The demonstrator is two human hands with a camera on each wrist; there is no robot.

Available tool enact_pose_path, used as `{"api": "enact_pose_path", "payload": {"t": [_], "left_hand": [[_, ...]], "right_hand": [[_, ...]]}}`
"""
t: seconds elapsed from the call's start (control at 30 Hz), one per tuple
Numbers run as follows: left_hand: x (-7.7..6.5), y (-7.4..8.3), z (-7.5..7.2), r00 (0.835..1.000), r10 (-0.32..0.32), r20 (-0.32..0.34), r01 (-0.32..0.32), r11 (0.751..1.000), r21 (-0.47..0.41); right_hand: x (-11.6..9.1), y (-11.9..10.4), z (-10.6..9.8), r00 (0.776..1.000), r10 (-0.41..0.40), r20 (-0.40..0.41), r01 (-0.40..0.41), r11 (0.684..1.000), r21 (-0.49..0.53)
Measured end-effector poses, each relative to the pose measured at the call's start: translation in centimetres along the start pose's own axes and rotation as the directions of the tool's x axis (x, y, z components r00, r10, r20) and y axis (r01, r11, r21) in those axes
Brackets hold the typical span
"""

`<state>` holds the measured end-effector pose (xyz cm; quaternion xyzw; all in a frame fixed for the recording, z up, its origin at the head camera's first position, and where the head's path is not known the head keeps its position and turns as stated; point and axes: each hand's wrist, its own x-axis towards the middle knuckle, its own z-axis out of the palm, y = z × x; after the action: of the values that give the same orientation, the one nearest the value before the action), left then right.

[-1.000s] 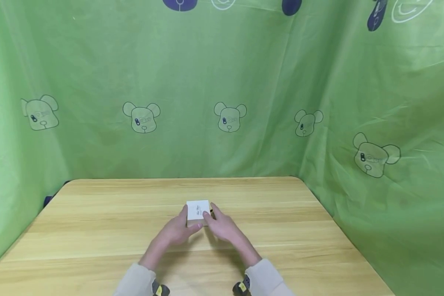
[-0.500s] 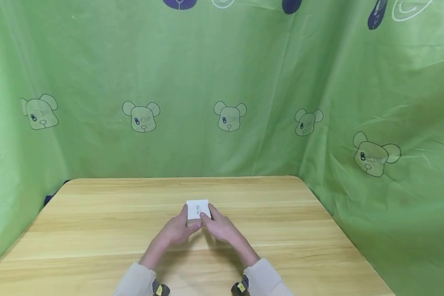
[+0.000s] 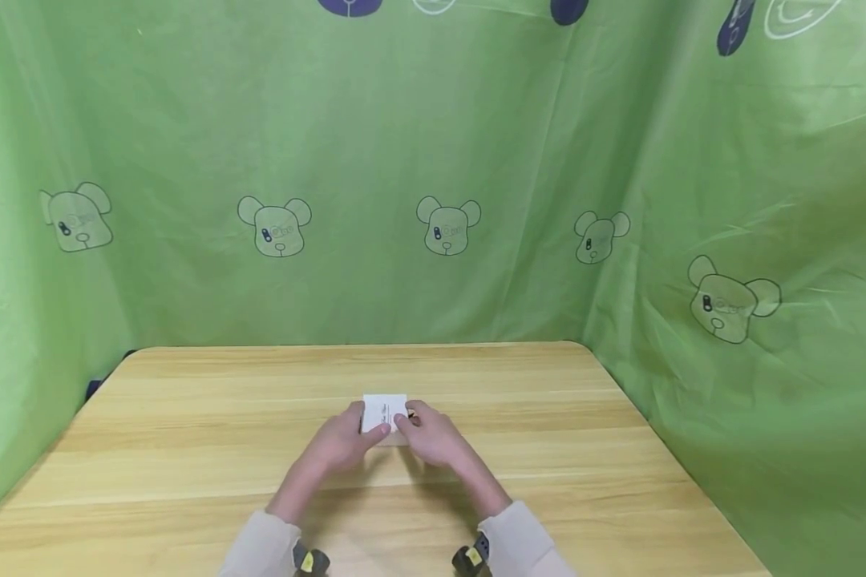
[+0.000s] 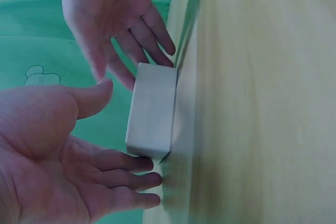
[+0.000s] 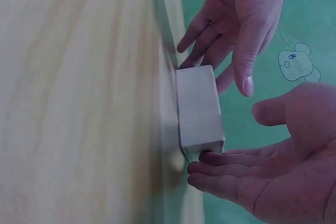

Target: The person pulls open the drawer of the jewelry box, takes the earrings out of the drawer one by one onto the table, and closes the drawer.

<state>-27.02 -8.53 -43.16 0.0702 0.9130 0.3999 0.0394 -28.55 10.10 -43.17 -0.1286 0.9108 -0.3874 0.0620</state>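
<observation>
A small white box [image 3: 385, 409] with dark lettering on its top sits on the wooden table between two bare hands. The left hand [image 3: 341, 439] lies along its left side; in the left wrist view its fingers [image 4: 128, 179] are nearly straight, tips at the box's end, thumb raised apart from it. The right hand [image 3: 433, 437] lies along the other side, its fingers [image 5: 226, 174] extended with tips at the box's right end and thumb lifted away. A small dark bit shows by the right fingertips. The box's plain near face [image 4: 153, 108] fills the wrist views; its far side is hidden.
The light wooden table [image 3: 224, 433] has rounded far corners. A green curtain [image 3: 375, 120] with printed bear heads hangs behind it and along both sides. Pale sleeves [image 3: 263, 545] cover the forearms, with dark wrist-worn devices [image 3: 310, 559] below them.
The box's top has shifted slightly toward the person. The left thumb has risen along its near edge, and the right fingers have drawn back a little, showing the dark bit again.
</observation>
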Motion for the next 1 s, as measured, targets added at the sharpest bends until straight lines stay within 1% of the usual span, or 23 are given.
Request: {"api": "enact_pose_path", "payload": {"t": [0.1,0.27,0.37,0.6,0.8,1.0], "left_hand": [[0.0,0.2,-0.4,1.000,-0.011,-0.019,0.011,0.999,0.040],[0.0,0.4,-0.8,0.999,-0.016,-0.032,0.018,0.998,0.056],[-0.1,0.3,-1.1,0.999,-0.022,-0.032,0.024,0.997,0.070],[-0.3,0.5,-2.1,1.000,-0.029,0.001,0.029,0.993,0.118],[-0.5,0.6,-2.2,0.999,-0.028,0.019,0.025,0.992,0.124],[-0.7,0.8,-2.3,0.999,-0.027,0.042,0.021,0.990,0.139]], "right_hand": [[-0.2,-0.3,-0.3,1.000,0.006,0.003,-0.006,1.000,-0.006],[-0.6,-0.7,-0.8,0.999,0.027,0.026,-0.026,1.000,-0.012],[-0.7,-0.9,-1.2,0.998,0.022,0.057,-0.021,0.999,-0.027],[-1.2,-1.2,-2.1,0.993,-0.002,0.118,0.010,0.998,-0.063],[-1.5,-1.3,-2.5,0.987,0.004,0.158,0.010,0.996,-0.087],[-1.7,-1.6,-2.7,0.985,0.003,0.172,0.014,0.995,-0.096]]}}
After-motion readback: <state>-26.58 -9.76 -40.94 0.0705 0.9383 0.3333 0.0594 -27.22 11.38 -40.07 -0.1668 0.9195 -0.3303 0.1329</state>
